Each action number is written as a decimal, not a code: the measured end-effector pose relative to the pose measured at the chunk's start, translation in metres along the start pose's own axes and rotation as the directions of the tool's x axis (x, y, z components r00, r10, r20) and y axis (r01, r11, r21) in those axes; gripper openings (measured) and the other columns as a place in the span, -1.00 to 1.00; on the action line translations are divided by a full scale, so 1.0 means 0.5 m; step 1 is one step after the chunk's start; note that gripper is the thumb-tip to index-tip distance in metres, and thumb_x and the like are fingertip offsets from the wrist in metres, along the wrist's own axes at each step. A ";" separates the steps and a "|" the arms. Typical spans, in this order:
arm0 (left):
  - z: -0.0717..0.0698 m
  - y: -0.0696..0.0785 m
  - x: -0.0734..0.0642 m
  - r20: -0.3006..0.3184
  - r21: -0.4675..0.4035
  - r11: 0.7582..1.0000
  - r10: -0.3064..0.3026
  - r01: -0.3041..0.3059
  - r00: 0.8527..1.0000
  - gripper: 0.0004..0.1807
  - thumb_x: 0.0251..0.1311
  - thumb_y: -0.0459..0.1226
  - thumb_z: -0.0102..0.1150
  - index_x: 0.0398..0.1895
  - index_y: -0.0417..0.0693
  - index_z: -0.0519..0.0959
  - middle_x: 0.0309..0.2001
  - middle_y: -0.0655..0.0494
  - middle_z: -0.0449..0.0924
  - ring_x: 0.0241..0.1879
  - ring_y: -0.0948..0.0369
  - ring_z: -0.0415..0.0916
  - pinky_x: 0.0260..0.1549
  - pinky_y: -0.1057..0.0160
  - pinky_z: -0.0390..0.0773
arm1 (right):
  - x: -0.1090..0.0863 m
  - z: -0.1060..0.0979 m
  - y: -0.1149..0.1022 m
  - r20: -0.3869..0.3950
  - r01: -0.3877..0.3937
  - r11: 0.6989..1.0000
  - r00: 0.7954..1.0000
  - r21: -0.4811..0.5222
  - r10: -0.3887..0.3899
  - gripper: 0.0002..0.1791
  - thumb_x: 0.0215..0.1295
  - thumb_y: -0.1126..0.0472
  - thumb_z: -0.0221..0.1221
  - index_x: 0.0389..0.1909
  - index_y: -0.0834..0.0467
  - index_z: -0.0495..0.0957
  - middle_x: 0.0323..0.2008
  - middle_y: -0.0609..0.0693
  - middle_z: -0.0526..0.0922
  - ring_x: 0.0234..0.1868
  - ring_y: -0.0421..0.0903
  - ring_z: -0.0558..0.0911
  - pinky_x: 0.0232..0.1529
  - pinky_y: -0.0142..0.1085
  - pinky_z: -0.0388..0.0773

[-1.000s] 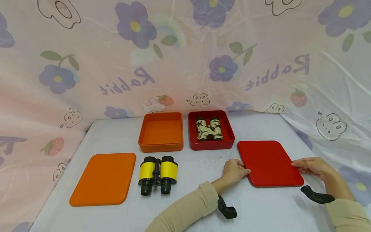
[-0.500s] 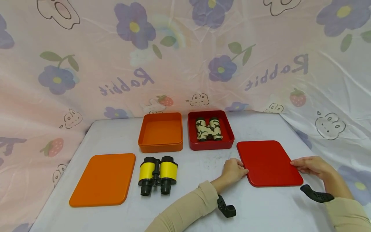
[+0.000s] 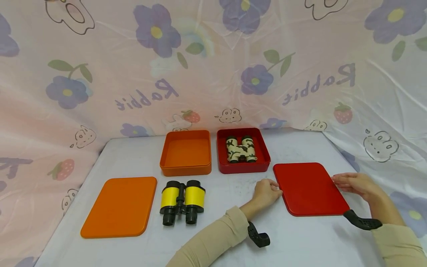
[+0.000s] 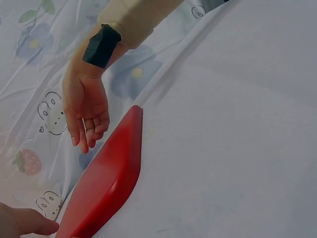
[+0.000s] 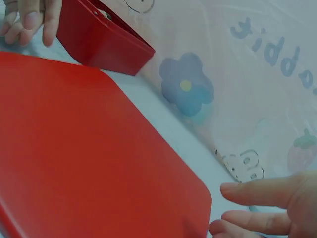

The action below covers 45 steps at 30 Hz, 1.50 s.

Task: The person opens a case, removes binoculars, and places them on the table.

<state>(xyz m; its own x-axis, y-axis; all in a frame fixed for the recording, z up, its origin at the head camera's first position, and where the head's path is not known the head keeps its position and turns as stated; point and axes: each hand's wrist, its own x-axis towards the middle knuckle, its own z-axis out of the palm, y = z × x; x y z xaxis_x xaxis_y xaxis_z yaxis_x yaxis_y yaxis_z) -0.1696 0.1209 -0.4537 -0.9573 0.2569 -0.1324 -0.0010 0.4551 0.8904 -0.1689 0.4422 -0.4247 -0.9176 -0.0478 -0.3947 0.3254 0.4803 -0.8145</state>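
A flat red lid lies on the white table at the right. My left hand is beside its left edge, with fingers loosely bent and nothing held. In the right wrist view, the fingertips of my left hand hang a little apart from the lid. My right hand is at the lid's right edge, fingers nearly straight; whether they touch the rim I cannot tell. Behind the lid stands a red box with small camouflage-patterned binoculars inside it.
An open orange box stands left of the red one. Yellow and black binoculars lie in front of it. Further left lies an orange lid. A patterned cloth hangs along the table's back.
Both hands have loosened from the red lid's edges. My left hand has drawn slightly left, and my right hand has shifted slightly up along the right edge. The lid stays in place.
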 end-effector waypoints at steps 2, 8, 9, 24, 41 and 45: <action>-0.006 0.000 0.000 0.000 -0.018 1.000 0.008 -0.008 1.000 -0.80 0.11 -0.34 0.32 -0.20 -0.22 0.66 -0.48 0.00 0.73 -0.58 0.37 0.52 -0.52 0.52 0.54 | 0.003 0.007 -0.009 -0.003 0.014 0.999 1.000 -0.028 -0.014 -0.65 0.45 0.05 0.00 -0.09 0.18 0.67 -0.33 -0.48 0.64 -0.31 -0.49 0.63 -0.21 -0.49 0.66; -0.025 0.002 0.001 -0.003 -0.094 0.995 0.040 -0.040 0.999 -0.81 0.15 -0.37 0.27 -0.17 -0.24 0.64 -0.46 -0.05 0.75 -0.59 0.32 0.58 -0.46 0.50 0.61 | 0.017 0.044 -0.037 -0.035 0.068 0.994 0.997 -0.080 -0.071 -0.54 0.45 0.03 0.00 0.03 0.35 0.57 -0.35 -0.42 0.65 -0.32 -0.41 0.63 -0.22 -0.51 0.65; -0.027 0.001 0.002 -0.006 -0.105 0.993 0.046 -0.046 0.999 -0.82 0.15 -0.37 0.26 -0.17 -0.24 0.64 -0.46 -0.05 0.75 -0.59 0.32 0.58 -0.46 0.51 0.61 | 0.020 0.051 -0.043 -0.049 0.070 0.993 0.996 -0.091 -0.075 -0.50 0.45 0.02 0.01 0.06 0.41 0.52 -0.35 -0.40 0.66 -0.33 -0.41 0.63 -0.23 -0.51 0.64; -0.088 0.016 0.022 -0.075 -0.209 0.971 0.106 -0.120 0.992 -0.79 0.18 -0.39 0.19 -0.14 -0.31 0.64 -0.41 -0.14 0.74 -0.53 0.24 0.67 -0.44 0.45 0.66 | 0.035 0.121 -0.144 -0.043 0.183 0.975 0.981 -0.126 -0.189 -0.35 0.45 0.03 0.01 0.18 0.59 0.30 -0.24 -0.12 0.73 -0.29 -0.37 0.66 -0.20 -0.49 0.66; -0.166 0.007 0.057 -0.198 -0.240 0.961 0.090 -0.138 0.976 -0.79 0.23 -0.38 0.09 -0.16 -0.30 0.66 -0.45 -0.07 0.72 -0.47 0.19 0.68 -0.42 0.43 0.65 | 0.047 0.202 -0.225 -0.031 0.313 0.949 0.949 -0.050 -0.314 -0.39 0.46 0.05 0.00 0.23 0.51 0.30 -0.17 -0.11 0.74 -0.22 -0.38 0.69 -0.12 -0.48 0.66; -0.174 0.004 0.067 -0.220 -0.257 0.959 0.062 -0.119 0.973 -0.78 0.25 -0.37 0.11 -0.12 -0.30 0.65 -0.36 -0.18 0.73 -0.36 0.02 0.71 -0.40 0.41 0.67 | 0.053 0.221 -0.244 -0.029 0.330 0.942 0.943 -0.056 -0.332 -0.41 0.46 0.06 -0.01 0.25 0.49 0.30 0.05 0.30 0.64 -0.18 -0.38 0.70 -0.05 -0.39 0.68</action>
<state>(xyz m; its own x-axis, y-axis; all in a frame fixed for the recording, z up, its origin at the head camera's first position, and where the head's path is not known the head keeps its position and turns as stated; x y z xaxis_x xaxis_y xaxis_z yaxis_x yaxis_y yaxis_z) -0.2267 0.0562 -0.4182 -0.9957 0.0903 0.0220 0.0387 0.1872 0.9816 -0.2075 0.2856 -0.3828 -0.9797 -0.1791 -0.0896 -0.0089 0.4857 -0.8741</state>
